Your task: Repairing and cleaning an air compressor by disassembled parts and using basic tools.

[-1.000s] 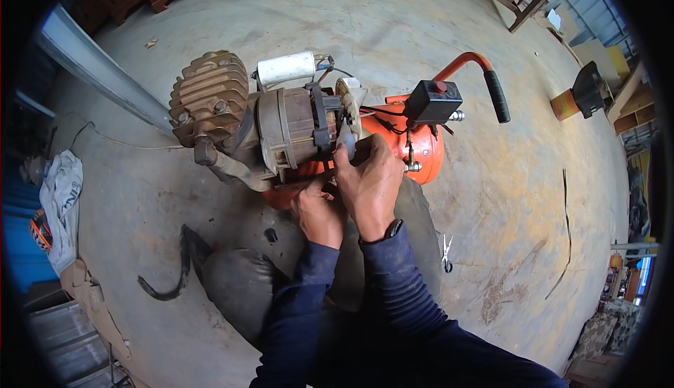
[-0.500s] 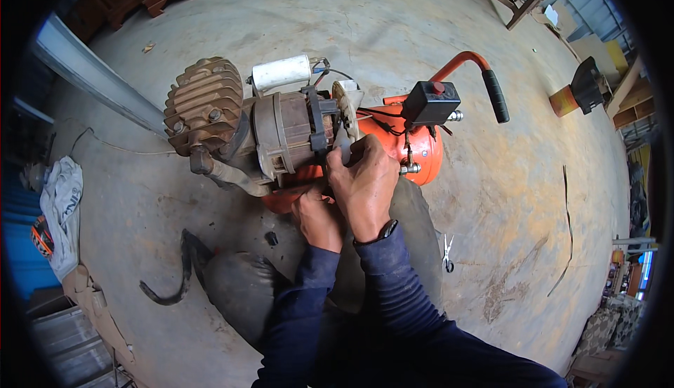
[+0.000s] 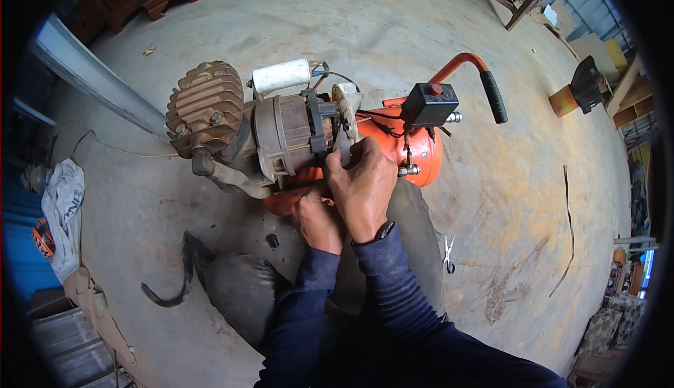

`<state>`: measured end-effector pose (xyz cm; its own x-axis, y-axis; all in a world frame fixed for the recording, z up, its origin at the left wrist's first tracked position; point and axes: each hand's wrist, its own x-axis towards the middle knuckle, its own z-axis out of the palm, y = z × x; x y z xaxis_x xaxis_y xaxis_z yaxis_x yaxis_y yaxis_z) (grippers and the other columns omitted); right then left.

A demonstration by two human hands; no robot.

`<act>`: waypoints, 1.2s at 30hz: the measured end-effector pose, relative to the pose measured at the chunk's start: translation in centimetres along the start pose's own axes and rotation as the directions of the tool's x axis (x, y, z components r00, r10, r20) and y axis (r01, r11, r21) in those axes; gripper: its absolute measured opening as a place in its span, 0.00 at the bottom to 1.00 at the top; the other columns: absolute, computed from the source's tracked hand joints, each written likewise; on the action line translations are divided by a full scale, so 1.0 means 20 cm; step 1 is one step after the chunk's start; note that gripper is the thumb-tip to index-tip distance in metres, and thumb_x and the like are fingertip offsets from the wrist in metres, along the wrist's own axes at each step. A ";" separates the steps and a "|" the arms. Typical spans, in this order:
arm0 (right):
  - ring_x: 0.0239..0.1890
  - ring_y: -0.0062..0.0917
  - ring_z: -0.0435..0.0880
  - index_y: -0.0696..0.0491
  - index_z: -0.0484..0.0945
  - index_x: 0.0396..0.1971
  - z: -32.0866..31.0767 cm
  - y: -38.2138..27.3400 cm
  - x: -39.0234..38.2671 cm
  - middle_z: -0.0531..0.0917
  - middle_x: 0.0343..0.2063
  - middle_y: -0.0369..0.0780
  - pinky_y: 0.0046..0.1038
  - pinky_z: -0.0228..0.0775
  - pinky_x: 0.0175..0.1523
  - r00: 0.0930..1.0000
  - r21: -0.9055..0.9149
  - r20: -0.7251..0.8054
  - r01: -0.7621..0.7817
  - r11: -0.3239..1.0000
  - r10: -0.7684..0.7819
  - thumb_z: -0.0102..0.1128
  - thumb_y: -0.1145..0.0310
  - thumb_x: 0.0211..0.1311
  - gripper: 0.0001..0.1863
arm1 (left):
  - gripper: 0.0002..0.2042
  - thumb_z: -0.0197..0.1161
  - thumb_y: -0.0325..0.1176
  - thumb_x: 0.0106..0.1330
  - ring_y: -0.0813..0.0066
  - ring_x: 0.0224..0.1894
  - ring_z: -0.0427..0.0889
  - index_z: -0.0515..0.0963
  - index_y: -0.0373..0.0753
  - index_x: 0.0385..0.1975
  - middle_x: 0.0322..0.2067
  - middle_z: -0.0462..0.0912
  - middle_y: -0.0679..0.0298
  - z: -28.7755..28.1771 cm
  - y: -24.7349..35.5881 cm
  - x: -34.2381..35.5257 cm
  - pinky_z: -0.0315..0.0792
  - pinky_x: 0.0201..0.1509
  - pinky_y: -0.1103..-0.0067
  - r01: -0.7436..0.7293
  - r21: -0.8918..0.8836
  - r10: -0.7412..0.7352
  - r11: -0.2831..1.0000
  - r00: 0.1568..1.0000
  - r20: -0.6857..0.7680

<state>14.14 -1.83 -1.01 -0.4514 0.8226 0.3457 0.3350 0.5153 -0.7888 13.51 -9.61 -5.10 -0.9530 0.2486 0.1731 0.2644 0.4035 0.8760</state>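
An air compressor with an orange tank (image 3: pixel 426 151) lies in front of me, its grey motor (image 3: pixel 284 132) on top and a rusty finned pump head (image 3: pixel 205 104) on the left. At the motor's right end sits a whitish plastic piece (image 3: pixel 345 104), fan-like in shape. My right hand (image 3: pixel 365 188) is closed there, thumb and forefinger pinching its lower pale part. My left hand (image 3: pixel 317 221) is just below and left, its fingers curled together under the motor's edge. Whatever those fingers hold is hidden.
A white cylinder (image 3: pixel 281 76) lies behind the motor. On the right are a black switch box (image 3: pixel 430 104) with a red knob and a black-gripped handle (image 3: pixel 493 97). Scissors (image 3: pixel 448 255), a small black piece (image 3: pixel 272 241) and a dark strip (image 3: pixel 569 230) lie on the concrete floor.
Both hands keep nearly the same grip and place. The whole view has shifted very slightly; nothing has visibly been taken hold of or let go.
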 end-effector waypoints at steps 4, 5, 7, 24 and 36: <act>0.14 0.30 0.78 0.62 0.73 0.21 -0.01 0.02 0.00 0.76 0.11 0.45 0.30 0.70 0.24 1.000 0.022 0.003 0.018 1.000 -0.018 0.67 0.69 0.48 0.13 | 0.07 0.65 0.31 0.53 0.51 0.28 0.83 0.82 0.33 0.27 0.25 0.82 0.48 0.00 0.01 0.00 0.73 0.34 0.66 0.001 0.045 -0.002 0.999 1.000 0.020; 0.14 0.29 0.78 0.62 0.73 0.21 -0.01 0.02 -0.01 0.77 0.12 0.45 0.29 0.70 0.24 1.000 0.030 0.002 0.030 0.999 -0.030 0.67 0.69 0.48 0.13 | 0.07 0.65 0.31 0.53 0.51 0.28 0.83 0.82 0.33 0.27 0.25 0.82 0.48 0.00 0.01 0.00 0.73 0.34 0.66 0.001 0.045 -0.002 0.999 1.000 0.020; 0.14 0.29 0.78 0.62 0.73 0.22 -0.01 0.04 -0.01 0.77 0.12 0.45 0.29 0.70 0.24 1.000 0.028 0.001 0.029 0.999 -0.029 0.67 0.69 0.49 0.13 | 0.08 0.66 0.31 0.54 0.51 0.29 0.83 0.82 0.34 0.28 0.25 0.82 0.48 0.01 -0.01 0.00 0.73 0.34 0.66 0.030 0.099 -0.034 0.995 0.999 0.041; 0.16 0.32 0.81 0.62 0.75 0.22 -0.03 0.04 0.00 0.78 0.13 0.46 0.30 0.72 0.26 0.999 0.010 0.038 0.018 1.000 -0.018 0.67 0.69 0.48 0.12 | 0.10 0.65 0.35 0.55 0.49 0.29 0.83 0.82 0.33 0.28 0.24 0.82 0.47 0.00 0.02 -0.01 0.73 0.34 0.64 0.088 0.071 -0.092 0.994 0.993 0.068; 0.18 0.39 0.81 0.61 0.75 0.22 -0.02 0.02 0.01 0.79 0.15 0.48 0.33 0.72 0.28 0.998 -0.021 0.017 0.059 0.998 -0.059 0.67 0.68 0.47 0.12 | 0.09 0.64 0.34 0.56 0.47 0.30 0.83 0.81 0.32 0.27 0.25 0.81 0.46 -0.01 0.03 -0.01 0.73 0.33 0.63 0.050 0.042 -0.052 0.998 0.998 0.034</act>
<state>14.56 -1.45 -1.06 -0.4845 0.7867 0.3825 0.3251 0.5679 -0.7562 13.88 -9.60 -4.56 -0.9598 0.2572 0.1123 0.2223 0.4523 0.8637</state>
